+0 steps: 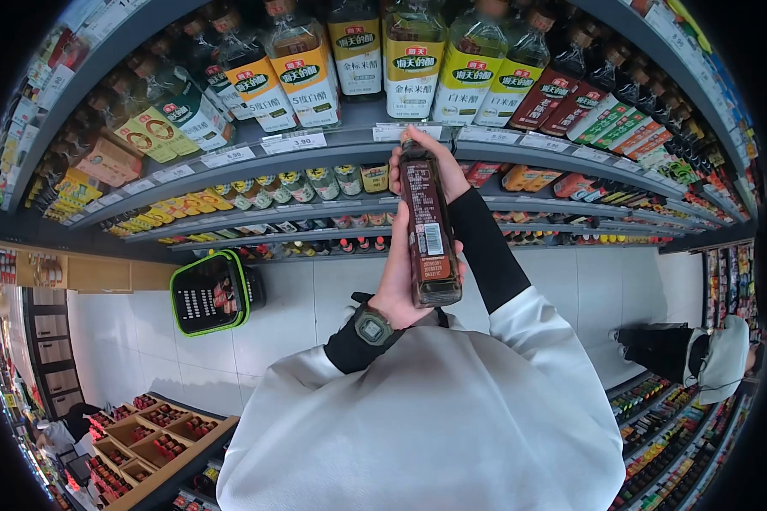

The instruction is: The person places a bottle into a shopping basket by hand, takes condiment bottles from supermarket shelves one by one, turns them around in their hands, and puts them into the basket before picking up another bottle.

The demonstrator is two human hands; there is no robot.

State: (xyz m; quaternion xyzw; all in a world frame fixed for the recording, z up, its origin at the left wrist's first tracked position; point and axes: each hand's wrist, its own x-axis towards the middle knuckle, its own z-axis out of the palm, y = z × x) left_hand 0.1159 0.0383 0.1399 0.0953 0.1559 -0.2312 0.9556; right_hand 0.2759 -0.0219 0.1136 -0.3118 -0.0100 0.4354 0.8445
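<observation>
A squarish bottle of dark liquid point(427, 226) is held between my two hands, its back label with a barcode facing me. My left hand point(395, 281), with a watch point(372, 327) on its wrist, grips the lower part, thumb along the left side and fingertips showing at the right edge. Around the neck end, close to the shelf edge, my right hand point(446, 162) is closed, its fingers partly hidden behind the bottle. Just beyond stand rice vinegar bottles point(412, 72) with yellow and white labels, and dark-red-labelled bottles point(550, 89) to their right.
Shelves with price tags point(294, 142) curve across the front, with more bottles and jars point(294, 186) lower down. A black shopping basket with a green rim point(176, 294) stands on the tiled floor point(332, 298) at left. Another person point(714, 359) is at far right; wooden display bins point(166, 460) stand behind left.
</observation>
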